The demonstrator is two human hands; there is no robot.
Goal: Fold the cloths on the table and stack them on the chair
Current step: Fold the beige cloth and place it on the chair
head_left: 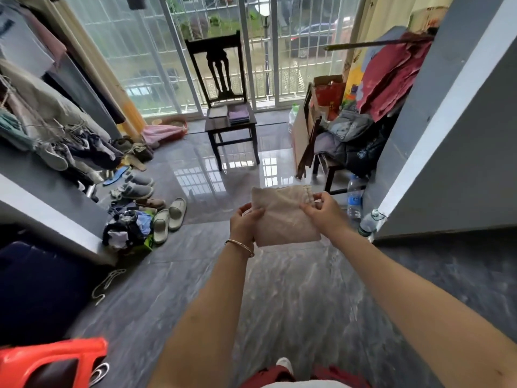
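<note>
Cloth (282,217), beige, folded, one: clamped mid-air between left hand (246,222) and right hand (326,211). Chair (215,127), dark wood, far centre: two folded stacks, purple stack (238,113) on the right, dark stack (217,111) on the left.

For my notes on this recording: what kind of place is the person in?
Most likely a lived-in room at home. Shoes and slippers lie along the tiled floor, clothes hang at the left, and a wooden chair with folded cloths stands before barred glass doors.
</note>
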